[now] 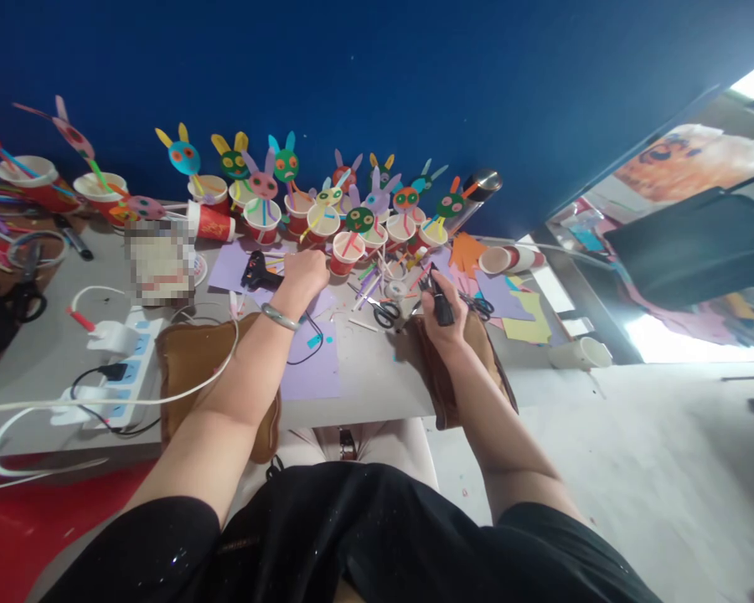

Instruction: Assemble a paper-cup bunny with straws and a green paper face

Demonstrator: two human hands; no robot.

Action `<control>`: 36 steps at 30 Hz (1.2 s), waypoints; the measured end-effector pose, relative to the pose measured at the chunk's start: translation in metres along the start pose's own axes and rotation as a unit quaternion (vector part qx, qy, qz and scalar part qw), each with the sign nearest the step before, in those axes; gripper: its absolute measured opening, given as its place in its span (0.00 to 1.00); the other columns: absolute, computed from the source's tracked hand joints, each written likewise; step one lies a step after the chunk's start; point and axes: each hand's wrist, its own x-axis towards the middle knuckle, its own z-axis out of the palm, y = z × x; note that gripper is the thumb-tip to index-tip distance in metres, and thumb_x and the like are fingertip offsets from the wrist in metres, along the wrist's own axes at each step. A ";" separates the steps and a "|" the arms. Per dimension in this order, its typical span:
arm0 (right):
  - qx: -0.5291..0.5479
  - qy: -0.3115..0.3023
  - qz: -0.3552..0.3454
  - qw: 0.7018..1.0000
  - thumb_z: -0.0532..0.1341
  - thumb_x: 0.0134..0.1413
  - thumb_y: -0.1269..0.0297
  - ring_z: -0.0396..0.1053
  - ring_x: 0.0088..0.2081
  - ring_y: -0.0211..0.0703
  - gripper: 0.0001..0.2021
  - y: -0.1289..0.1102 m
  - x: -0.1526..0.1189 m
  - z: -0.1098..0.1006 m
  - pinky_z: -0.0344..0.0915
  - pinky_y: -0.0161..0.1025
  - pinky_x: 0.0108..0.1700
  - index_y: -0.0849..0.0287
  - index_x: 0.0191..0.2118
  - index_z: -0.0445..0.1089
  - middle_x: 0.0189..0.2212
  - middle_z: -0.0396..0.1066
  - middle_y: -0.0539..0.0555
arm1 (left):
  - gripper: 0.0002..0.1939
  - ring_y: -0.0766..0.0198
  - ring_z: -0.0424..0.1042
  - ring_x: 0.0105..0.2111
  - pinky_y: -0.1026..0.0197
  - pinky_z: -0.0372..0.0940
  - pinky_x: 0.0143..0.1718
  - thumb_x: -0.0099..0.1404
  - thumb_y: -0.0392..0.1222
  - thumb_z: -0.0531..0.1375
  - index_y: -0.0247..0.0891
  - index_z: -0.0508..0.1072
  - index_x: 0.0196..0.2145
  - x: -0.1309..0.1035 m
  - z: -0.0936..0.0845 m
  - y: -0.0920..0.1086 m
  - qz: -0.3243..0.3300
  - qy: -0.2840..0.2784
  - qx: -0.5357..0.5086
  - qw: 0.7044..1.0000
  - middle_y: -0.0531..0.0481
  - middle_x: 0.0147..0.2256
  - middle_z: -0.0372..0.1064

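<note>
My left hand (307,272) reaches over the table with its back up and its fingers curled down out of sight. It is just left of a red-and-white paper cup (347,254); I cannot tell whether they touch. Below my left wrist lies a black glue gun (260,273), its cord running out beneath my forearm. My right hand (447,328) is closed around a small black object (442,306) whose kind is unclear. Black-handled scissors (386,313) lie between the hands, with another pair (481,308) right of my right hand.
Several cups with paper rabbit heads (262,184) line the blue wall (352,75). Purple paper (314,377) and orange paper (468,254) lie on the table. A power strip (129,368) with cables occupies the left; brown cushions (192,377) lie below my forearms. A white cup (581,354) lies right.
</note>
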 end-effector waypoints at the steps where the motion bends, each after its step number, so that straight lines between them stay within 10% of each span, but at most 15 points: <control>1: -0.027 -0.003 -0.010 1.000 0.57 0.70 0.49 0.81 0.47 0.55 0.23 0.005 -0.002 -0.008 0.77 0.52 0.54 0.55 0.61 0.73 0.47 0.82 0.61 | 0.18 0.41 0.79 0.58 0.44 0.68 0.62 0.72 0.36 0.56 0.33 0.82 0.52 0.000 0.000 0.000 0.002 -0.003 0.003 1.000 0.30 0.52 0.82; 17: -0.340 -0.305 -0.002 0.890 0.64 0.61 0.61 0.72 0.47 0.60 0.25 0.015 0.020 -0.019 0.57 0.51 0.55 0.60 0.62 0.73 0.48 0.77 0.67 | 0.18 0.41 0.80 0.56 0.49 0.73 0.54 0.71 0.38 0.57 0.32 0.81 0.52 -0.001 0.005 -0.002 0.010 -0.010 0.028 1.000 0.29 0.51 0.82; 27: -0.397 -0.356 0.027 0.846 0.52 0.64 0.77 0.74 0.46 0.59 0.22 -0.010 0.049 0.014 0.51 0.51 0.52 0.64 0.57 0.76 0.48 0.77 0.72 | 0.19 0.38 0.79 0.58 0.46 0.73 0.57 0.72 0.39 0.57 0.30 0.81 0.54 -0.005 -0.001 0.000 0.012 -0.008 0.017 1.000 0.27 0.52 0.81; 36: -0.416 -0.328 0.033 0.847 0.57 0.62 0.74 0.74 0.45 0.57 0.21 -0.005 0.046 0.004 0.51 0.49 0.52 0.64 0.58 0.75 0.47 0.78 0.69 | 0.19 0.39 0.79 0.58 0.48 0.73 0.57 0.72 0.37 0.56 0.29 0.81 0.54 -0.006 -0.002 0.000 0.011 -0.011 0.023 1.000 0.29 0.53 0.81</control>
